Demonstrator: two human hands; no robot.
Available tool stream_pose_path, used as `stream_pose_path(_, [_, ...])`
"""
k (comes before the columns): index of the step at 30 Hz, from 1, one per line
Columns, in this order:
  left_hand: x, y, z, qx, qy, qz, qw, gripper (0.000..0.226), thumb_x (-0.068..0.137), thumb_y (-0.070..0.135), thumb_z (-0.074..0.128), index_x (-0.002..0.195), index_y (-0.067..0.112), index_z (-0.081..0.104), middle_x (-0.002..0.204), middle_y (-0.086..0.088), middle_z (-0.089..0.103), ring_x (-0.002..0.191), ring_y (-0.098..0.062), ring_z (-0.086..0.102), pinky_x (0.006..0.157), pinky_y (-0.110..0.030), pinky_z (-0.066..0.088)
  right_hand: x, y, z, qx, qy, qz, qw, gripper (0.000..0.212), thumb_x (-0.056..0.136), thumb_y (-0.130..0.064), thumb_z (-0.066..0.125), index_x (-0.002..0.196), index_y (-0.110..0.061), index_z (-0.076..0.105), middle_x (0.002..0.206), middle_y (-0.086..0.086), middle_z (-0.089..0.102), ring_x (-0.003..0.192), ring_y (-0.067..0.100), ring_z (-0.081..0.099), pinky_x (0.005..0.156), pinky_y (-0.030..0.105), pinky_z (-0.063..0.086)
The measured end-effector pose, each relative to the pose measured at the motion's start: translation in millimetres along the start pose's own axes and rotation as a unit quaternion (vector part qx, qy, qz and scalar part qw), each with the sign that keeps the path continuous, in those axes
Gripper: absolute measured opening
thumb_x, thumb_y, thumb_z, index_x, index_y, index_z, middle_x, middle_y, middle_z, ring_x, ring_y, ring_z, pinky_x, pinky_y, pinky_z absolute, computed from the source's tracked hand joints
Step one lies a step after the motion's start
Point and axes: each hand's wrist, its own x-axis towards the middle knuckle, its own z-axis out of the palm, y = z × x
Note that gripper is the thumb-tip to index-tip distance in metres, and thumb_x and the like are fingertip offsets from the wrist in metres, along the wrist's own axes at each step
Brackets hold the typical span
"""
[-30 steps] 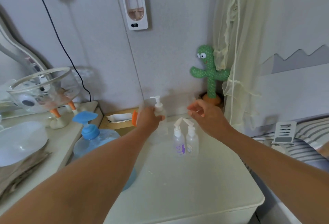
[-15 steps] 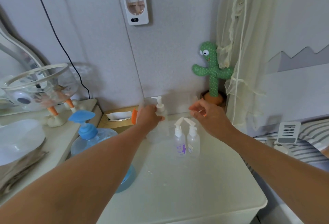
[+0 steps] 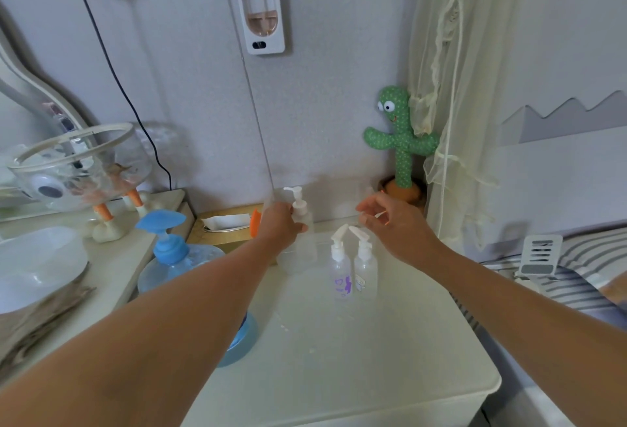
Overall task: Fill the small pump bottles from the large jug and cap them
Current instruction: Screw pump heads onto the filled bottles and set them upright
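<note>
Left hand [image 3: 281, 227] grips the tall pump bottle [image 3: 303, 247] at the table's [image 3: 339, 352] back edge.
Right hand [image 3: 395, 228] hovers loose-fingered, holding nothing, just above two capped small bottles [image 3: 341, 275] (side by side); jug [image 3: 178, 267] stands left of the table.

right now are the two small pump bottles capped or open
Capped: the purple-print pump bottle and the pump bottle beside it each carry a white pump head on the neck, both upright.

left hand [image 3: 280, 228] grips pump bottle [image 3: 301, 219] | right hand [image 3: 393, 226] hovers, fingers loosely curled | arms outstretched
</note>
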Motion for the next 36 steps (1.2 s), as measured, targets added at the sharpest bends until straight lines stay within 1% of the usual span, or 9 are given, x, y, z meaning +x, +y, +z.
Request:
stream_pose_path(3, [-2,1,-1,-0.005,0.005,-0.001,1.0,0.033,0.08,0.026,0.073,0.109,0.012,0.065,0.102,-0.006,0.066,0.103,-0.024,0.06,0.095,-0.036,0.04,-2,-2,-3,0.006,0.0,-0.001,1.0,0.012,0.09,-0.026,0.059,0.102,-0.026,0.062,0.087,-0.013,0.061,0.075,0.0,0.057,0.064,0.012,0.043])
stream_pose_path(9, [-15,6,-10,-0.019,0.054,0.004,0.998,0.02,0.082,0.02,0.069,0.096,0.006,0.064,0.099,-0.013,0.067,0.098,-0.032,0.062,0.078,-0.034,0.043,-5,-6,-11,-0.011,-0.01,0.002,1.0,0.017,0.09,-0.028,0.058,0.106,-0.025,0.063,0.095,-0.009,0.062,0.081,0.003,0.057,0.066,0.014,0.042])
stream_pose_path(13, [-40,12,-13,-0.093,0.142,0.014,0.985,0.029,0.089,0.017,0.063,0.116,0.007,0.058,0.114,-0.01,0.061,0.106,-0.029,0.056,0.087,-0.034,0.042,-9,-6,-13,-0.039,-0.023,0.018,0.999,0.022,0.089,-0.034,0.062,0.108,-0.022,0.063,0.096,-0.008,0.063,0.083,0.006,0.057,0.07,0.021,0.044])
stream_pose_path(16, [-60,16,-10,-0.114,0.202,0.066,0.971,0.022,0.089,0.024,0.064,0.107,0.013,0.06,0.103,-0.003,0.055,0.098,-0.02,0.054,0.093,-0.029,0.041,-13,-3,-12,-0.079,-0.046,0.036,0.995,0.033,0.085,-0.045,0.064,0.108,-0.022,0.061,0.094,-0.007,0.064,0.083,0.008,0.059,0.074,0.024,0.045])
stream_pose_path(18, [-70,24,-8,-0.116,0.183,0.087,0.972,0.02,0.089,0.032,0.064,0.102,0.016,0.063,0.091,0.004,0.056,0.089,-0.012,0.052,0.09,-0.007,0.03,-13,-2,-8,-0.106,-0.047,0.045,0.992,0.041,0.082,-0.05,0.065,0.11,-0.021,0.062,0.084,-0.009,0.061,0.079,0.008,0.058,0.071,0.025,0.044])
stream_pose_path(20, [-77,33,-3,-0.111,0.108,0.087,0.984,0.029,0.089,0.04,0.062,0.104,0.015,0.066,0.094,0.0,0.06,0.081,-0.007,0.049,0.074,0.004,0.025,-15,-4,-4,-0.113,-0.044,0.057,0.991,0.045,0.079,-0.051,0.067,0.111,-0.021,0.061,0.079,-0.01,0.056,0.076,0.009,0.056,0.068,0.025,0.041])
stream_pose_path(24, [-79,44,13,-0.11,-0.011,0.073,0.991,0.04,0.089,0.039,0.062,0.119,0.013,0.065,0.101,-0.005,0.067,0.069,-0.009,0.057,0.058,-0.016,0.04,-20,-9,3,-0.139,-0.07,0.085,0.984,0.043,0.078,-0.049,0.07,0.112,-0.026,0.059,0.087,-0.008,0.055,0.081,0.013,0.056,0.068,0.027,0.042])
stream_pose_path(29, [-89,49,11,-0.11,-0.009,0.075,0.991,0.021,0.091,0.028,0.062,0.102,0.011,0.067,0.08,0.0,0.061,0.058,-0.007,0.052,0.049,-0.017,0.035,-25,-11,6,-0.143,-0.067,0.068,0.985,0.017,0.08,-0.038,0.071,0.089,-0.028,0.061,0.064,-0.012,0.048,0.061,0.009,0.048,0.062,0.029,0.04])
stream_pose_path(36, [-98,43,6,-0.13,-0.004,0.07,0.989,0.016,0.092,0.025,0.061,0.091,0.009,0.065,0.064,0.005,0.05,0.055,-0.005,0.045,0.05,-0.019,0.031,-36,-13,3,-0.145,-0.039,0.045,0.988,0.011,0.082,-0.035,0.069,0.079,-0.027,0.062,0.063,-0.011,0.05,0.059,0.006,0.048,0.059,0.027,0.039])
